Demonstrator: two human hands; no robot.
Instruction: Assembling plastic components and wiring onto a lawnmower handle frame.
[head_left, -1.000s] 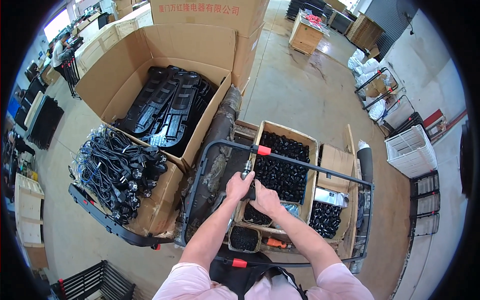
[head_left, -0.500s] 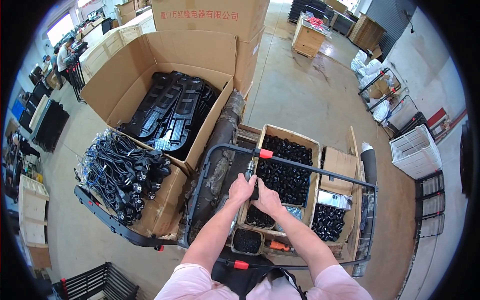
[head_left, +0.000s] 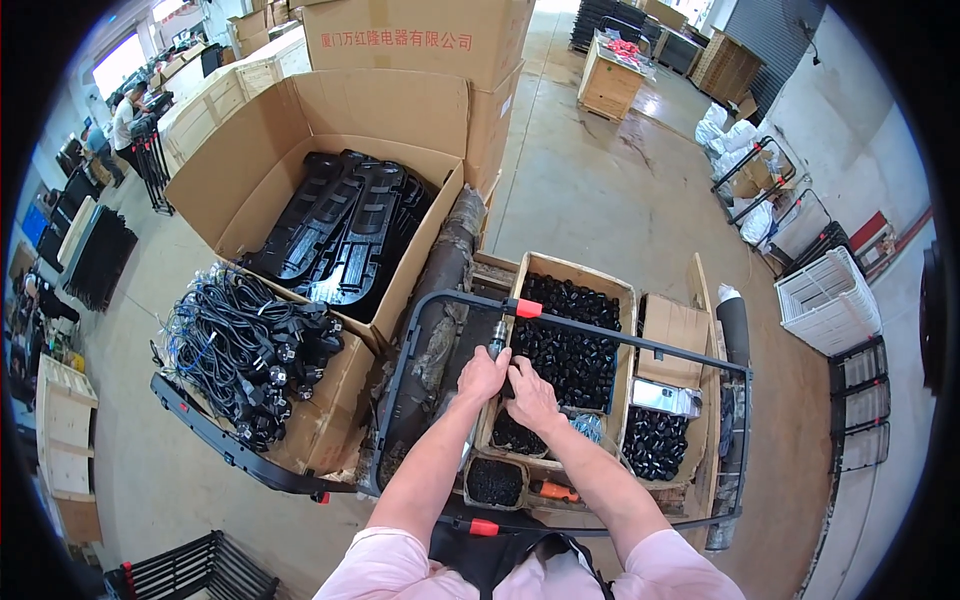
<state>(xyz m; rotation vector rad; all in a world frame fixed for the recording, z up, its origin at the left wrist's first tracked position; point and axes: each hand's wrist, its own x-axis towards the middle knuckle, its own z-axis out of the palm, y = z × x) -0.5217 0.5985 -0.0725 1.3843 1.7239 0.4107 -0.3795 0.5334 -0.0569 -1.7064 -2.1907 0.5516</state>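
A power drill with a silver chuck (head_left: 499, 332) points away from me, its tip beside the near face of a black tubular frame (head_left: 600, 333). My left hand (head_left: 482, 378) is wrapped round its body just behind the chuck. My right hand (head_left: 531, 397) is closed at the drill's dark rear part, mostly hidden by the fingers. Close to the drill tip, a red clip (head_left: 527, 308) sits on the frame's far bar. Under the frame, a wooden-sided box (head_left: 629, 300) holds many black plastic caps (head_left: 568, 340).
Left stands an open carton (head_left: 225, 180) of black moulded panels (head_left: 350, 230), with a heap of black power cords (head_left: 250, 350) before it. A small bin of black screws (head_left: 494, 482), an orange-handled tool (head_left: 554, 490) and a phone-like silver object (head_left: 667, 399) lie near my arms.
The view has shifted slightly. My right hand's fingers have closed in a little nearer the left hand, covering more of the drill's dark part. The frame stays in place.
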